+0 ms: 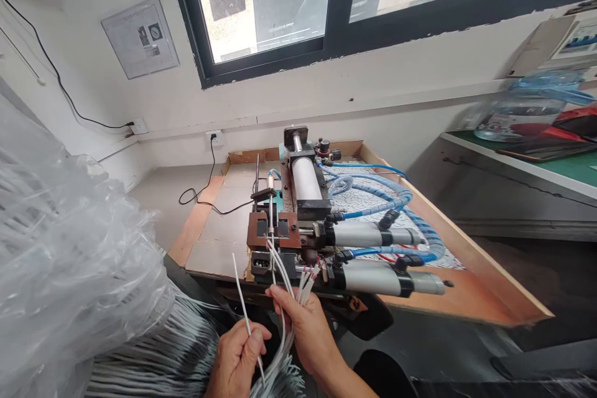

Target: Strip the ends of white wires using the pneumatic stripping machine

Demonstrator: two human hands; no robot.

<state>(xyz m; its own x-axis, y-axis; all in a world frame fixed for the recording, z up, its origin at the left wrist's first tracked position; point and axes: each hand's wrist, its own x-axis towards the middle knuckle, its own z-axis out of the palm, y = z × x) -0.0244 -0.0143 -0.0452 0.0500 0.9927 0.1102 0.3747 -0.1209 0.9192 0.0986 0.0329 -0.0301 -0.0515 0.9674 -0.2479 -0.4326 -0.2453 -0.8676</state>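
A single white cable point(242, 300) is pinched between the thumb and fingers of my left hand point(237, 356), its free end pointing up. My right hand point(304, 329) is closed round a bundle of white cables point(282, 273). Some of their ends show reddish tips point(311, 273) above my thumb; others reach up to the front of a pneumatic machine point(273, 230). Whether those ends sit inside its slot I cannot tell. The lower part of the bundle hangs down between my hands.
A large heap of grey cables point(153, 345) under clear plastic point(69, 249) fills the left side. Air cylinders point(373, 277) and blue hoses point(396, 202) stick out at the machine's right, inside a wooden-edged tray point(494, 273). A green-topped shelf point(569, 168) stands at right.
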